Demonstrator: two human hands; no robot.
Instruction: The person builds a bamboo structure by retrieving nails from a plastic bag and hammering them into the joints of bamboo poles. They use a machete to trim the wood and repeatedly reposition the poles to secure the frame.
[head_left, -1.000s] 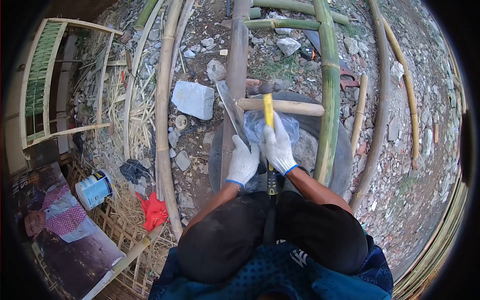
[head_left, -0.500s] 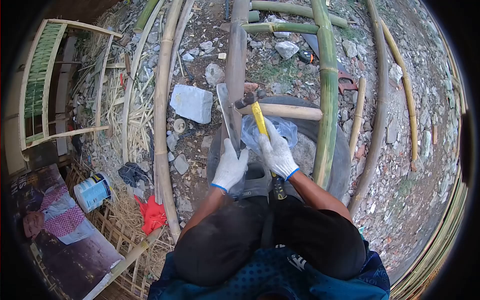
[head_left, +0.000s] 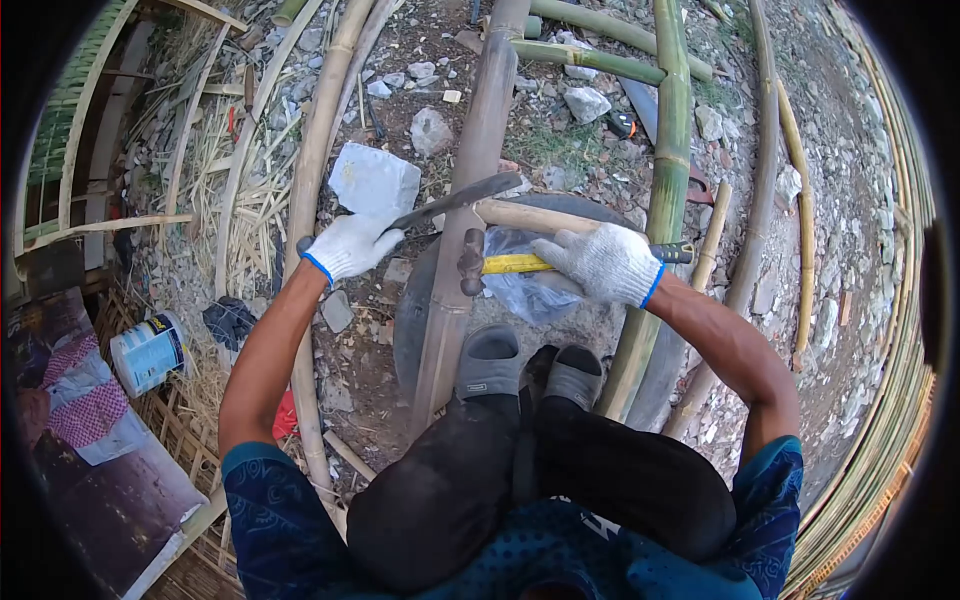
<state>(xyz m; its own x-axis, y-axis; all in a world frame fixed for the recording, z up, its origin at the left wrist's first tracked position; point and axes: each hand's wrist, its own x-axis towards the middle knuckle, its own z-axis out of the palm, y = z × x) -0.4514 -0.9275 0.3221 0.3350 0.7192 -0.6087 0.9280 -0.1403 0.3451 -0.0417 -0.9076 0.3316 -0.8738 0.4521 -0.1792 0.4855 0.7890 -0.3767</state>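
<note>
Since a second earlier, my left hand (head_left: 348, 245) had swung the blade (head_left: 455, 200) out leftward, clamped tight; my right hand (head_left: 605, 263) gripped the hammer (head_left: 500, 264), now sideways across the brown bamboo pole (head_left: 470, 200).

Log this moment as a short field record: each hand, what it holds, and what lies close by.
left hand: gloved, grip closed on the handle of a long blade laid across the brown bamboo pole
right hand: gloved, grip closed on the yellow-handled hammer, its head by the pole
under the work: tyre, clear plastic bag
feet: grey sandals on the tyre
nearby: green bamboo pole, white stone block, paint tin
</note>
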